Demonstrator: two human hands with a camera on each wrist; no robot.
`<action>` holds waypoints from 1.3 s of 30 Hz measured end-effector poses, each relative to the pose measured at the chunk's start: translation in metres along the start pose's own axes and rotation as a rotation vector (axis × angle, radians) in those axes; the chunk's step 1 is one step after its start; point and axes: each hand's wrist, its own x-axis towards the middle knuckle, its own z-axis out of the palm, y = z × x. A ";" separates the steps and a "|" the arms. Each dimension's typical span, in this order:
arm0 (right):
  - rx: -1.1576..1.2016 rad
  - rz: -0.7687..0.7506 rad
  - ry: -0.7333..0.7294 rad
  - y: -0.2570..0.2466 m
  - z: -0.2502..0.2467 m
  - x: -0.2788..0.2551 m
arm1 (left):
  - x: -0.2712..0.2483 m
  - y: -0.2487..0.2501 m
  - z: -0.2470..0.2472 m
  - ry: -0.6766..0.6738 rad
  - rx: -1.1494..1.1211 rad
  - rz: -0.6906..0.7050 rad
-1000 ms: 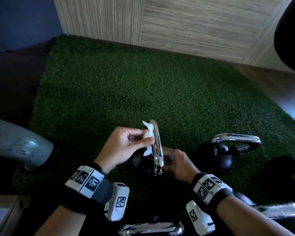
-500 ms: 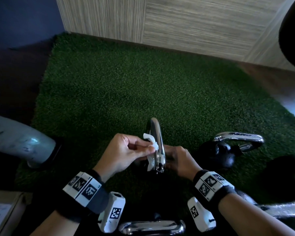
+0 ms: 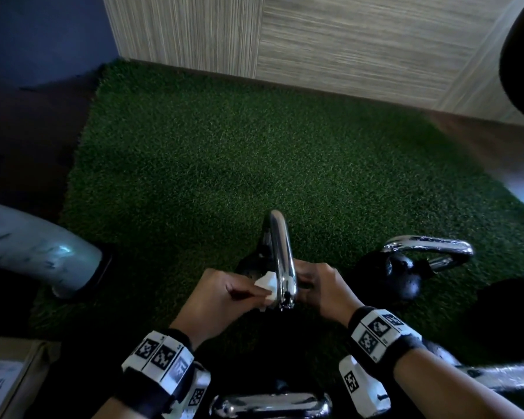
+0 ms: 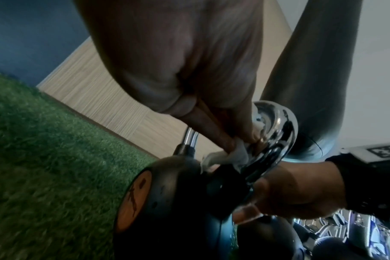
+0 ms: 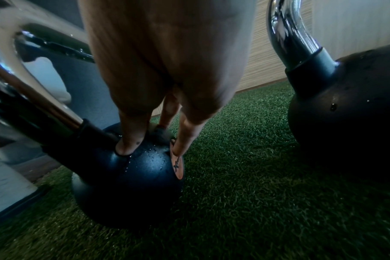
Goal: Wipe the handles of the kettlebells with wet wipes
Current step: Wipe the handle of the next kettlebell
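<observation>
A black kettlebell (image 5: 131, 184) with a chrome handle (image 3: 280, 252) stands on the green turf mat (image 3: 224, 146). My left hand (image 3: 263, 293) pinches a white wet wipe (image 3: 266, 285) against the left side of the handle's near lower end. The left wrist view shows the fingertips (image 4: 241, 142) pushing the wipe (image 4: 225, 158) onto the chrome handle (image 4: 276, 126). My right hand (image 3: 312, 282) is on the far side of the handle. Its straight thumb and fingers (image 5: 178, 140) press on top of the ball.
A second kettlebell (image 3: 406, 276) stands close on the right, its handle (image 3: 427, 246) lying crosswise. More chrome handles show at the bottom (image 3: 270, 403) and bottom right (image 3: 502, 376). A grey leg (image 3: 37, 246) is at the left, a cardboard box (image 3: 9, 379) at the bottom left.
My left hand has slid the wipe down the handle, from near its top towards the near lower end. My right hand has stayed on the kettlebell.
</observation>
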 end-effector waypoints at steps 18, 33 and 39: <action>0.098 -0.096 0.209 -0.160 -0.014 -0.036 | -0.009 0.035 -0.044 0.175 -0.178 -0.022; 1.005 0.281 -0.098 -0.181 -0.020 -0.037 | 0.011 0.088 -0.036 0.293 -0.246 0.189; 1.051 0.213 -0.147 -0.163 -0.043 -0.039 | 0.006 0.045 -0.042 0.201 -0.056 0.029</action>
